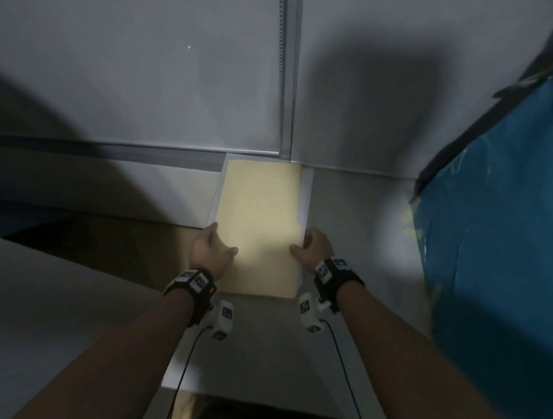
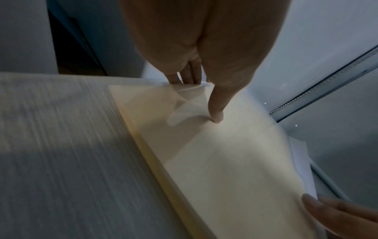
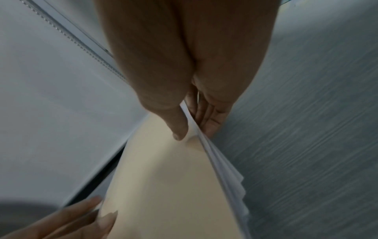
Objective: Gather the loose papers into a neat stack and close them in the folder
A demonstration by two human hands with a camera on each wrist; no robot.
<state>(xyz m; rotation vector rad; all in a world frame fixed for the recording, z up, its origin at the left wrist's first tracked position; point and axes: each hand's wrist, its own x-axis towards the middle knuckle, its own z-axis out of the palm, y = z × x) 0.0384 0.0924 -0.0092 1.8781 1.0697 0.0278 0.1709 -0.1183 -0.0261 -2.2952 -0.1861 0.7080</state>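
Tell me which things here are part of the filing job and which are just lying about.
Part of the job: folder; white papers sticking out of it; left hand and right hand gripping its edges.

Lying about: blue sheet; metal rail.

No legible text, label, brand, number or sign appears in any view. The cover of the manila folder (image 1: pixel 259 228) is blank, and the white paper edges (image 3: pixel 229 174) protruding from it show no print. The wrist bands (image 1: pixel 330 270) carry square black-and-white marker patterns, which are coded tiles and not readable characters. The blue sheeting (image 1: pixel 513 236) at right bears no lettering that can be made out.
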